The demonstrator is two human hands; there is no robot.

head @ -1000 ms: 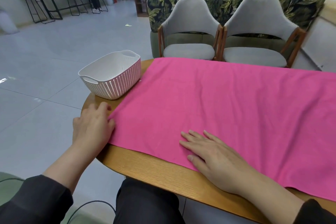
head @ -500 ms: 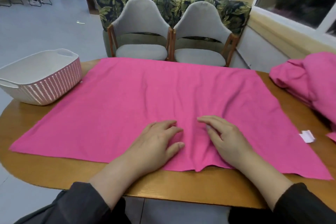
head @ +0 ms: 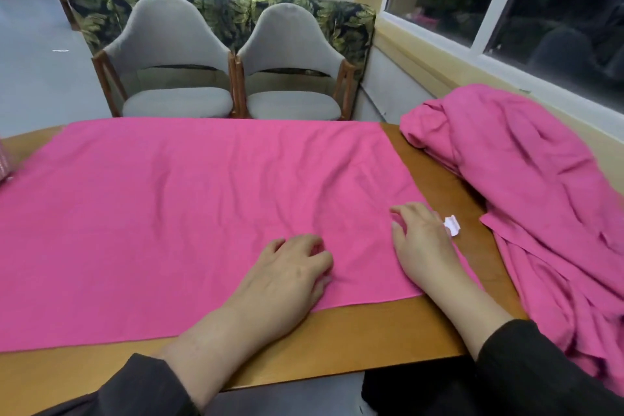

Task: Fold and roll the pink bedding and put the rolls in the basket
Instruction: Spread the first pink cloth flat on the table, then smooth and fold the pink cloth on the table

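Note:
A pink sheet point(head: 175, 206) lies spread flat over the wooden table point(head: 371, 331), with light wrinkles near its right end. My left hand point(head: 290, 277) rests palm down on its near edge, fingers slightly bent. My right hand point(head: 422, 240) presses flat on the sheet's near right corner. A second heap of pink bedding point(head: 526, 186) lies crumpled at the table's right end and hangs over the edge. Only a sliver of the white basket point(head: 4, 165) shows at the far left edge.
A small white tag point(head: 451, 227) lies on the bare wood just right of my right hand. Two grey chairs point(head: 233, 78) stand behind the table, in front of a leaf-patterned sofa. A window sill runs along the right wall.
Both hands slid right along the sheet's near edge toward its right corner. My view turned right, so the basket nearly left the frame and the crumpled heap came into view.

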